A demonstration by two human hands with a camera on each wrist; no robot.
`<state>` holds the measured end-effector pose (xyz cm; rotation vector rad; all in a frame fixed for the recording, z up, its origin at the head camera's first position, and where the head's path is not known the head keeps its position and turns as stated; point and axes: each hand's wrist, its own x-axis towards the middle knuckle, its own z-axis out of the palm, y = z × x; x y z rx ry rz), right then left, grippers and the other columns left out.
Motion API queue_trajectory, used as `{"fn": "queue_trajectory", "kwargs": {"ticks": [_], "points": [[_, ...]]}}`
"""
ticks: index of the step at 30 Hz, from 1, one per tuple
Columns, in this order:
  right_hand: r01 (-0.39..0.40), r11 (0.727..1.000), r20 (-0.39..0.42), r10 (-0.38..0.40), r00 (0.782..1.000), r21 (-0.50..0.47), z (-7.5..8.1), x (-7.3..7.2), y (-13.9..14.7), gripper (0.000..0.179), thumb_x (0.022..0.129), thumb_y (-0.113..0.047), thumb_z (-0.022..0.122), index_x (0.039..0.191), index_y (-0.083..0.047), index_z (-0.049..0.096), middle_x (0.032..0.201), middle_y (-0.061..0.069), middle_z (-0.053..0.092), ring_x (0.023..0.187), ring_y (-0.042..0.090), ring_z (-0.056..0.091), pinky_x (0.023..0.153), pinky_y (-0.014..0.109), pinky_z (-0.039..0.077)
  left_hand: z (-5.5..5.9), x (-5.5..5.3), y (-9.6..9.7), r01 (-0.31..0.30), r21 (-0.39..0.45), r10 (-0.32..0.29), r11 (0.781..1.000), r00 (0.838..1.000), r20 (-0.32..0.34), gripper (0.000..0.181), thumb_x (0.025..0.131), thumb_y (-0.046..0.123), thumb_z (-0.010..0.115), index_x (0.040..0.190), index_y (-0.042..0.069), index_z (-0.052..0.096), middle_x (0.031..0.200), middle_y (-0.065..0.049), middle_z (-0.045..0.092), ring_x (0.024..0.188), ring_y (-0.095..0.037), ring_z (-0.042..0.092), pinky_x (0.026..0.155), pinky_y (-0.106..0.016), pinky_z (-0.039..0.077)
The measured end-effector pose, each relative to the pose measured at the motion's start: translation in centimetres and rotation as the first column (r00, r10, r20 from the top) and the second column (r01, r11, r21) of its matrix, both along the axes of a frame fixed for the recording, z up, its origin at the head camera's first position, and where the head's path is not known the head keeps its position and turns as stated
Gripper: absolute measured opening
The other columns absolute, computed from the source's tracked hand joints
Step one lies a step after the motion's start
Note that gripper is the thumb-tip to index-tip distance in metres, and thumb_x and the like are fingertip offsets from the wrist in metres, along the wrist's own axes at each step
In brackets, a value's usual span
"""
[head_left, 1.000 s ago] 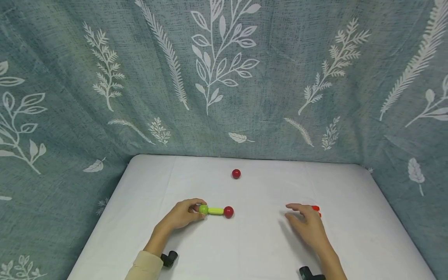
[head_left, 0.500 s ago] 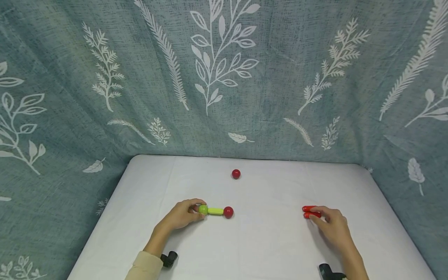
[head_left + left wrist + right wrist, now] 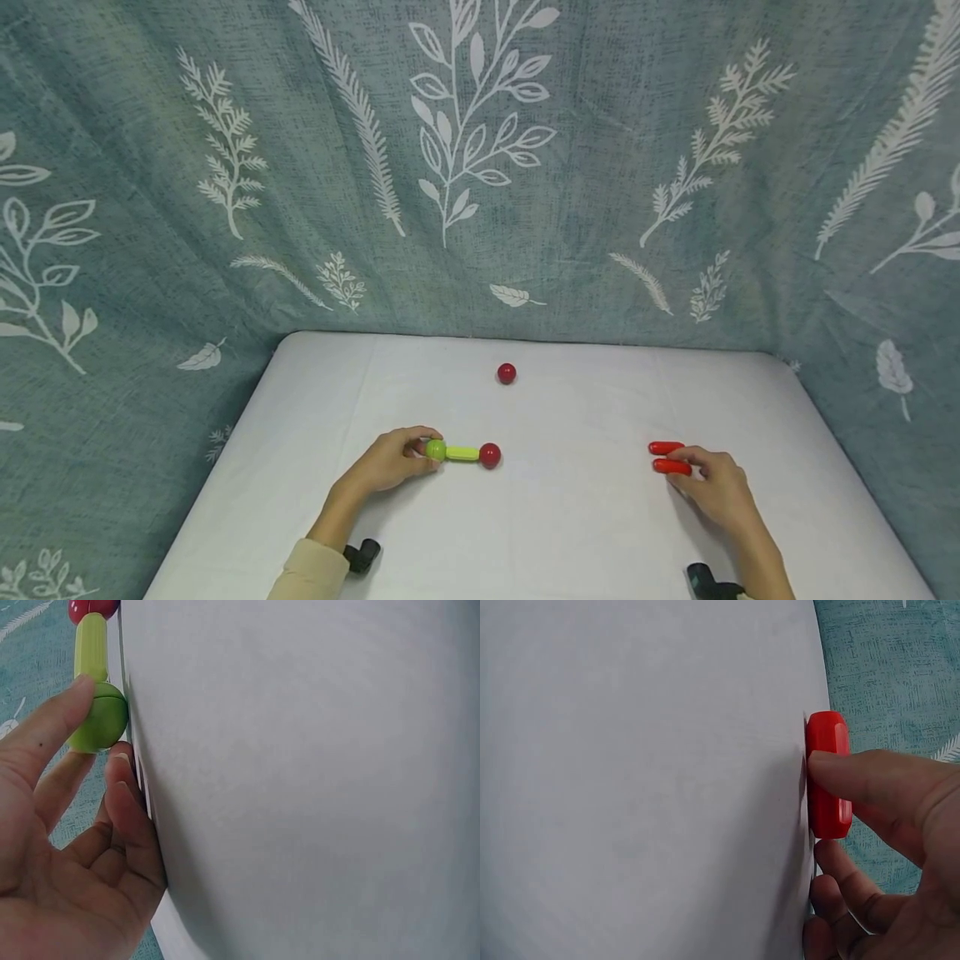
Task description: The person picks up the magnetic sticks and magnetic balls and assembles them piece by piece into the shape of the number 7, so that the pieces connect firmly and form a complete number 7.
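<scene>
My left hand pinches a green ball at one end of a joined piece. From that ball a yellow-green rod runs right to a red ball; the piece lies along the table. On the right side, two short red rods lie side by side. My right hand pinches the nearer red rod between thumb and finger, as the right wrist view also shows. The farther red rod lies just beyond it, a small gap between them.
A loose red ball sits near the back of the white-covered table. Behind and around the table hangs a blue-green curtain with white leaf patterns. A dark wrist-worn device shows beside the left wrist, another beside the right.
My right hand has moved right to the red rods and taken hold of the nearer one, drawing it slightly away from the other. The left hand stays still with its joined piece.
</scene>
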<state>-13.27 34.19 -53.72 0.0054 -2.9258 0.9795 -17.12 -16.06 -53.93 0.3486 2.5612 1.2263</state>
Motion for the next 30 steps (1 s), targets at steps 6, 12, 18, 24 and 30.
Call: {"fn": "queue_trajectory", "kwargs": {"ticks": [6, 12, 18, 24, 30], "points": [[0.009, 1.0, 0.033, -0.01, 0.999, 0.013, -0.1, -0.1, 0.2, 0.026, 0.083, -0.003, 0.078, 0.108, 0.002, 0.072, 0.11, 0.027, 0.066, 0.101, 0.047, 0.059, 0.081, 0.062, 0.05, 0.0, -0.1, 0.1, 0.003, 0.006, -0.003, 1.0, 1.0, -0.008, 0.034, 0.086, 0.023, 0.081, 0.118, 0.022, 0.07, 0.096, 0.003, 0.061, 0.084, -0.017, 0.055, 0.072, -0.036, 0.047], [0.01, 1.0, 0.038, -0.01, 0.999, 0.021, 0.0, 0.0, 0.2, 0.027, 0.082, -0.004, 0.079, 0.108, 0.002, 0.072, 0.109, 0.027, 0.067, 0.099, 0.046, 0.059, 0.079, 0.061, 0.049, -0.1, -0.1, 0.2, -0.001, 0.005, 0.001, 1.0, 1.0, -0.002, 0.034, 0.086, 0.023, 0.081, 0.119, 0.023, 0.07, 0.096, 0.003, 0.061, 0.085, -0.017, 0.056, 0.073, -0.036, 0.047], [0.026, 1.0, 0.089, -0.027, 0.996, 0.01, 0.4, 0.6, -0.3, 0.03, 0.085, -0.011, 0.079, 0.112, -0.001, 0.072, 0.104, 0.018, 0.064, 0.088, 0.033, 0.052, 0.066, 0.04, 0.046, -0.2, -0.1, 0.1, -0.002, 0.0, 0.002, 1.0, 1.0, -0.001, 0.035, 0.086, 0.025, 0.081, 0.119, 0.023, 0.07, 0.096, 0.003, 0.061, 0.085, -0.016, 0.056, 0.072, -0.036, 0.047], [0.016, 0.999, 0.108, -0.011, 0.994, -0.049, 0.7, 1.5, -2.9, 0.029, 0.087, -0.013, 0.078, 0.114, -0.007, 0.073, 0.111, 0.017, 0.061, 0.096, 0.032, 0.055, 0.076, 0.044, 0.05, -0.3, -0.1, 0.0, 0.001, -0.002, -0.001, 1.0, 1.0, -0.003, 0.036, 0.086, 0.025, 0.081, 0.12, 0.021, 0.07, 0.097, 0.003, 0.061, 0.085, -0.017, 0.055, 0.073, -0.036, 0.047], [-0.043, 0.991, 0.048, 0.049, 0.998, -0.123, 1.0, 2.0, -6.2, 0.021, 0.085, -0.007, 0.078, 0.106, -0.012, 0.074, 0.111, 0.007, 0.067, 0.104, 0.03, 0.059, 0.089, 0.053, 0.05, -0.3, 0.0, -0.1, 0.004, 0.01, -0.004, 1.0, 1.0, -0.006, 0.036, 0.086, 0.024, 0.081, 0.12, 0.02, 0.07, 0.097, 0.003, 0.062, 0.085, -0.017, 0.056, 0.073, -0.037, 0.048]]}}
